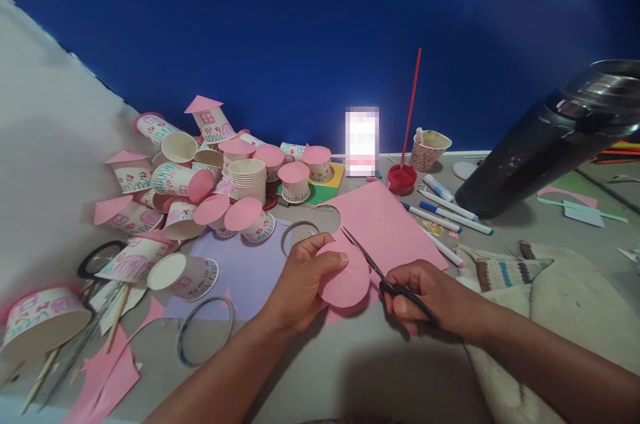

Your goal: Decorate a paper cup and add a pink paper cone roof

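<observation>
My left hand [307, 284] pinches a round pink paper disc [345, 284] between thumb and fingers. In my right hand [425, 297] is a pair of black-handled scissors [367, 255], its blades pointing up and left along the disc's upper right edge. The blades look nearly closed; whether they touch the disc I cannot tell. Behind both hands lies a large pink paper sheet [387, 224] with a curved notch cut from its left corner. Decorated paper cups [295, 192] with pink paper tops are heaped at the left.
A tall dark flask [530, 151] leans at the right near several markers [440, 217]. A red pot [401, 181] with a stick stands by the blue wall. Tape rings [206, 331], a purple sheet [235, 271] and pink scraps [113, 371] lie left; a cream cloth [555, 317] lies right.
</observation>
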`<state>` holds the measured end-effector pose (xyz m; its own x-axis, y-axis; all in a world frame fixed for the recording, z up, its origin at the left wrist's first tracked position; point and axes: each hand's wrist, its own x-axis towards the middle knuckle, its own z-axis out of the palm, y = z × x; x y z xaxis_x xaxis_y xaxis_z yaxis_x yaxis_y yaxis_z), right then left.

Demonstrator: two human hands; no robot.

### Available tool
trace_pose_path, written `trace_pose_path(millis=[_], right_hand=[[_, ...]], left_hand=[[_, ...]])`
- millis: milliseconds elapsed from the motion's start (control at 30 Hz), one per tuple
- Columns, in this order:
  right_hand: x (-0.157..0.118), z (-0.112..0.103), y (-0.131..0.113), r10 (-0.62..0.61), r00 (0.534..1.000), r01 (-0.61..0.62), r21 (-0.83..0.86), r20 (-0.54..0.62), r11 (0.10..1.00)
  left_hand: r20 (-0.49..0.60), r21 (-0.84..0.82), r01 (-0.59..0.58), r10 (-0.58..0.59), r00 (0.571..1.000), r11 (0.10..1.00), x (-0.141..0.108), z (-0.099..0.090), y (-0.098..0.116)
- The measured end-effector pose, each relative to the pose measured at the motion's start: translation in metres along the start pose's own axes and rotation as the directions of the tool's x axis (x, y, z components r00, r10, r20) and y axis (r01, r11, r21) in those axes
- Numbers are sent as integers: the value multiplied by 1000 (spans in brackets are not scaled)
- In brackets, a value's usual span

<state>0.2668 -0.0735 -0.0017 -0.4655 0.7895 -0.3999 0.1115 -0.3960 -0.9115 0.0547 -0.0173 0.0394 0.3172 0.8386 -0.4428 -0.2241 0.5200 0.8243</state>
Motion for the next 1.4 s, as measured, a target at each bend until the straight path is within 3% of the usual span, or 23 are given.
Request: trace_pose_path(millis=[167, 300, 400, 500, 567, 700, 767, 833, 933, 1000, 1100, 1200, 1400], right_hand=[[2, 2, -3, 16, 998, -14, 31, -58, 999], [6, 1, -2, -74, 974, 95, 89, -216, 992], [7, 1, -2, -140, 935, 189, 122, -326, 974], [5, 3, -6, -123, 940, 167, 112, -318, 980], [4, 4, -9, -125, 930, 171, 108, -345, 979], [7, 1, -14, -122, 854, 263, 216, -506, 940], [10, 0, -13, -89, 845, 284, 300, -528, 911], [11, -1, -12, -62, 851, 280, 352, -521, 893], [12, 0, -12, -38, 856, 268, 379, -516, 886], [11, 1, -13, -35, 846, 261, 356, -532, 898], [9, 3, -16, -64, 832, 247, 265, -551, 932], [6, 2, -17, -120, 826, 254, 174, -551, 951], [3, 2, -10, -270, 803, 314, -8, -532, 949]], left_hand=[[8, 14, -4, 4, 1000, 1000, 0, -1, 0], [55, 58, 7, -11, 998, 998, 2, -2, -8], [115, 191, 27, -49, 992, 981, 1, 0, -17], [197, 332, -6, -63, 978, 943, -2, 3, -23], [227, 295, -23, -47, 973, 955, -3, 4, -24], [313, 43, -7, -7, 950, 999, -3, 2, -20], [344, 56, -90, 65, 937, 994, -2, 1, -18], [344, 178, -235, 163, 925, 956, -2, 0, -16], [367, 399, -440, 299, 881, 804, -3, 3, -15], [367, 489, -498, 350, 862, 716, -3, 5, -16], [306, 527, -490, 383, 871, 694, -3, 6, -19], [224, 487, -444, 384, 896, 752, -1, 5, -22], [150, 449, -259, 214, 965, 855, 4, 3, -24]])
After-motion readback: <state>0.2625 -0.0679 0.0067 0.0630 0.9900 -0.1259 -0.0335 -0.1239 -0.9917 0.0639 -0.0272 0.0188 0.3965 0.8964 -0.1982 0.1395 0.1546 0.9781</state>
